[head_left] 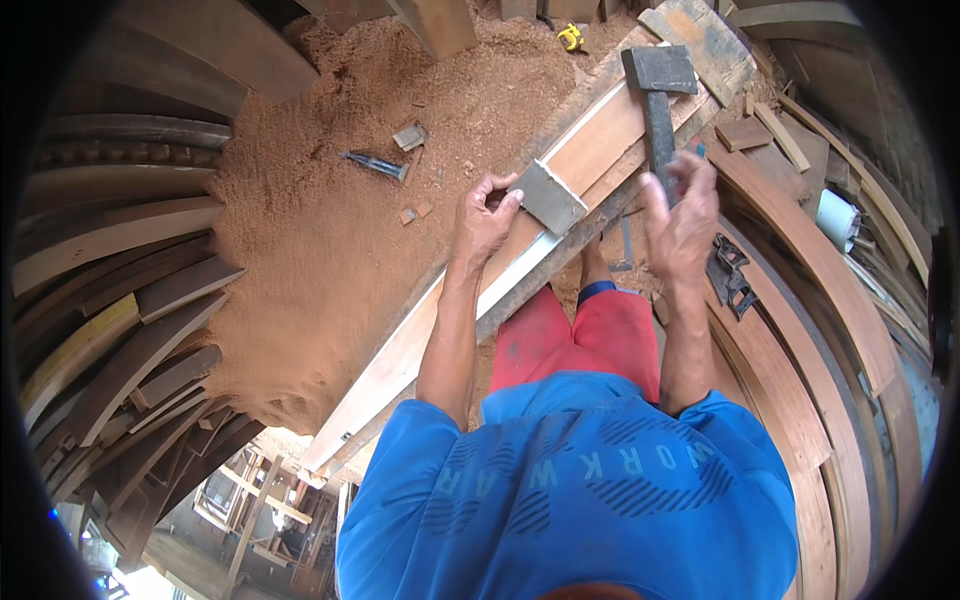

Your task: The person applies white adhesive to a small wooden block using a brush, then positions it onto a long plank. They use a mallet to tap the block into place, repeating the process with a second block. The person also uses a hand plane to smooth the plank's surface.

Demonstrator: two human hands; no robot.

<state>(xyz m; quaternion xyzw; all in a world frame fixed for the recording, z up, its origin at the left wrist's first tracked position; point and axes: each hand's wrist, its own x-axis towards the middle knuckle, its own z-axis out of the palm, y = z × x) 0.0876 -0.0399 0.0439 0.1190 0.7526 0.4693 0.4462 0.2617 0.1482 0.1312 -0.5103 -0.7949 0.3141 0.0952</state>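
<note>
My left hand (485,222) pinches one end of a flat grey rectangular plate (548,198) between thumb and fingers. The plate lies crosswise on a long reddish wooden board (597,145), and a pale ragged edge shows along its far side. My right hand (682,218) is loosely closed around the lower handle of a hammer (660,72) with a big grey block head. That head points away from me, over the far part of the board. The handle's lower end is partly hidden by my fingers.
The board rests on a long worn bench (690,25) running diagonally. Sawdust (300,250) covers the floor beyond, with a blue-handled tool (375,164), small offcuts (409,136) and a yellow tape measure (570,38). Curved planks (165,225) line the left; more planks (800,400) lie right, beside a black tool (733,275).
</note>
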